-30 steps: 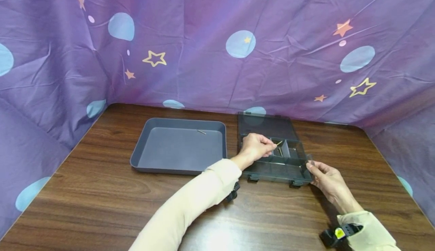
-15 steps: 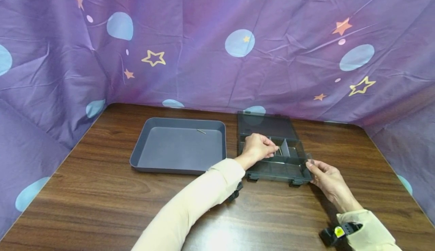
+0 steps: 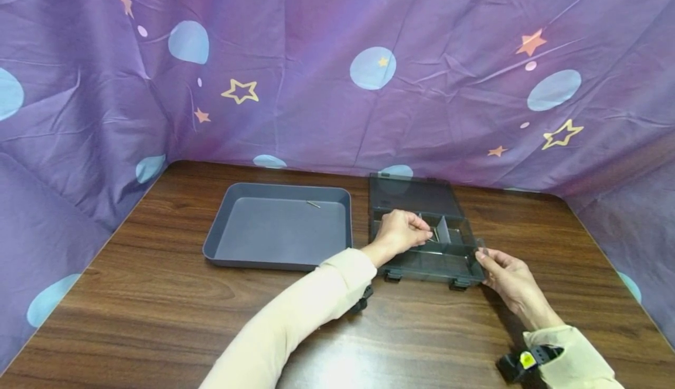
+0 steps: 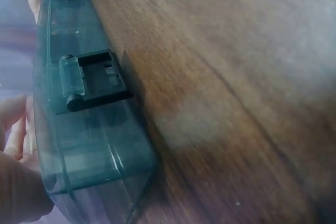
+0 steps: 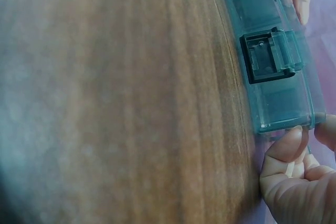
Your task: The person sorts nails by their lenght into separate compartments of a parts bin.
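A translucent dark-green compartment box (image 3: 429, 263) lies with its lid (image 3: 413, 194) folded back. My left hand (image 3: 399, 234) is over its compartments, thumb and fingertips together around a thin brass-coloured pin that is mostly hidden; its exact kind is too small to tell. Beside the fingertips, another slim metal piece (image 3: 435, 234) shows in the compartment left of a grey divider (image 3: 443, 230). My right hand (image 3: 510, 280) grips the box's right end, thumb (image 5: 286, 148) against the end wall. In the left wrist view, the left fingers (image 4: 18, 182) appear behind the box's rim.
A dark grey tray (image 3: 274, 260) stands left of the box, with one slim metal piece (image 3: 313, 204) near its back right. Two black latches (image 3: 459, 284) line the box's front. Behind the wooden table (image 3: 158, 295) hangs a purple patterned cloth (image 3: 316, 125).
My left fingers have gone down into the compartment with the pin, which stuck up plainly from the fingertips a second ago. My right hand keeps its hold on the box.
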### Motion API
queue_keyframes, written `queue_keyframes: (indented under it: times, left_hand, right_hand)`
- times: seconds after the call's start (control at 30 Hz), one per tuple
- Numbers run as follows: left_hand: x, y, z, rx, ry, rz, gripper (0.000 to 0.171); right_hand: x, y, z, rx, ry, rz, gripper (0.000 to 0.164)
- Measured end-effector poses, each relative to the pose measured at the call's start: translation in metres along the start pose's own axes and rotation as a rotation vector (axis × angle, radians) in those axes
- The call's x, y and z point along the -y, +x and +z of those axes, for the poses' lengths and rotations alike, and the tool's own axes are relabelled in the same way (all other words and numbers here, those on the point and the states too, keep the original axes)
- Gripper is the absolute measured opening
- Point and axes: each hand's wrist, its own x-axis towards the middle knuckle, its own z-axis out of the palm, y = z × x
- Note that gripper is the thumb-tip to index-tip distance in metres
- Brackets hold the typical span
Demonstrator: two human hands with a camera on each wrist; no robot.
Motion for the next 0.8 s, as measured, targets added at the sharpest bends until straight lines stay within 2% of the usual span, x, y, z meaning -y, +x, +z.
queue_keyframes:
  times: [0.17, 0.3, 0.5, 0.8]
  left_hand:
    - [0.001, -0.004, -0.006, 0.008, 0.067, 0.059, 0.009]
    - [0.003, -0.005, -0.013, 0.004, 0.061, 0.077, 0.011]
    - [0.007, -0.009, -0.033, 0.003, 0.017, 0.050, 0.017]
    - [0.018, -0.010, -0.064, -0.056, -0.058, 0.025, 0.018]
  right_hand:
    - [0.000, 0.000, 0.000, 0.000, 0.002, 0.003, 0.018]
    - [-0.001, 0.001, 0.000, 0.009, 0.015, -0.010, 0.018]
    - [-0.002, 0.001, 0.000, 0.022, 0.036, -0.033, 0.019]
    - [-0.004, 0.002, -0.001, 0.007, 0.012, -0.028, 0.020]
